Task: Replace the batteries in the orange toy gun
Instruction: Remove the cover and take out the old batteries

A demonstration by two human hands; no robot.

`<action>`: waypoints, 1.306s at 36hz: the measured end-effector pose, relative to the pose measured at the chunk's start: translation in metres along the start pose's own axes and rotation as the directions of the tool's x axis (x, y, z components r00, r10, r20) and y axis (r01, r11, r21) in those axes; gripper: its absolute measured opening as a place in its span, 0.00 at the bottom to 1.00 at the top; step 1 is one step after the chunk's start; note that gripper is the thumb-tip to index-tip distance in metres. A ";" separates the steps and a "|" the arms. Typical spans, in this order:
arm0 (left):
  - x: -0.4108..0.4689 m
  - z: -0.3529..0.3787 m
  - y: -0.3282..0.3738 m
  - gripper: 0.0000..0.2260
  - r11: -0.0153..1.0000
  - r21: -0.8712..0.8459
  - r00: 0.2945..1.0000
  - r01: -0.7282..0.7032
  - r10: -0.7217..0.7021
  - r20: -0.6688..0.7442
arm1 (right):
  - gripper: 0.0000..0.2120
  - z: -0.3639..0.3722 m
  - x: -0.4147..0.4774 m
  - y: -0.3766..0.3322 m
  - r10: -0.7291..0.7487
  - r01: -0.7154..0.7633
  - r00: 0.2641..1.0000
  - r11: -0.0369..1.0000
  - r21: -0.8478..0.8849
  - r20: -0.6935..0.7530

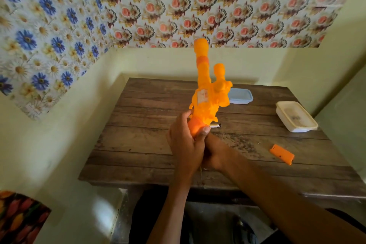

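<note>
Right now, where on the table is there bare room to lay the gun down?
Bare: the left half of the table, from its edge to the left hand, and the middle strip between battery and white box. Crowded: the right, with blue box, white box and cover.

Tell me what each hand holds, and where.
The left hand grips the gun by its handle, barrel up. The right hand sits below, half hidden; its hold cannot be told.

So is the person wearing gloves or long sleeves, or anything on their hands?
No gloves: the left hand and right hand are bare. The left arm and right arm are bare too, with no sleeve, watch or bracelet showing. Whether there are rings is too hard to tell.
</note>
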State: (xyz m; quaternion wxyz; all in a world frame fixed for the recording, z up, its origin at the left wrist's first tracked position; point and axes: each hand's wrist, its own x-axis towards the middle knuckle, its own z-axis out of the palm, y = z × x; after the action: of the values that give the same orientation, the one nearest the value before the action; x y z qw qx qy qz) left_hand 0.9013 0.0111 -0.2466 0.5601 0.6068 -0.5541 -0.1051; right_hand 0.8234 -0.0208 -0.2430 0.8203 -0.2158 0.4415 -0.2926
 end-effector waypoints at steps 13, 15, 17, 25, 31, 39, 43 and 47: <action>0.001 -0.008 0.001 0.21 0.965 0.086 0.959 -0.249 0.233 0.162 | 0.07 -0.013 -0.003 -0.003 -0.071 0.075 0.992 0.997 -0.031 0.107; 0.001 -0.007 0.000 0.21 0.967 0.076 0.961 -0.243 0.230 0.153 | 0.13 -0.016 -0.006 -0.008 -0.081 0.082 0.993 0.997 -0.009 0.085; 0.001 -0.007 0.000 0.21 0.972 0.062 0.967 -0.226 0.216 0.134 | 0.16 -0.015 -0.008 -0.011 -0.089 0.091 0.993 0.995 -0.030 0.074; -0.003 -0.008 0.006 0.21 0.983 -0.066 0.982 -0.172 0.177 0.066 | 0.18 -0.002 -0.018 -0.016 -0.043 0.043 0.999 0.998 -0.037 0.010; -0.006 -0.013 0.010 0.21 0.976 -0.090 0.976 -0.196 0.203 0.077 | 0.27 0.000 -0.025 -0.019 -0.034 0.034 0.999 0.999 0.002 0.037; -0.004 -0.015 0.008 0.22 0.982 -0.084 0.983 -0.167 0.173 0.063 | 0.34 0.012 -0.034 -0.023 -0.036 0.040 0.998 0.998 -0.057 0.059; -0.005 -0.014 0.009 0.21 0.977 -0.119 0.978 -0.177 0.188 0.087 | 0.29 0.012 -0.038 -0.024 -0.041 0.040 0.999 0.999 -0.031 -0.011; -0.004 -0.013 0.008 0.21 0.974 -0.119 0.971 -0.195 0.209 0.113 | 0.22 0.011 -0.038 -0.025 -0.031 0.030 0.998 0.999 -0.026 -0.054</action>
State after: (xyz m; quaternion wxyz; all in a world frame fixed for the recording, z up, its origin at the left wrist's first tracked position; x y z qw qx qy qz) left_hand 0.9054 0.0237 -0.2376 0.5639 0.5086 -0.6404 -0.1147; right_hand 0.8084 -0.0122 -0.1994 0.8007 -0.2250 0.4638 -0.3052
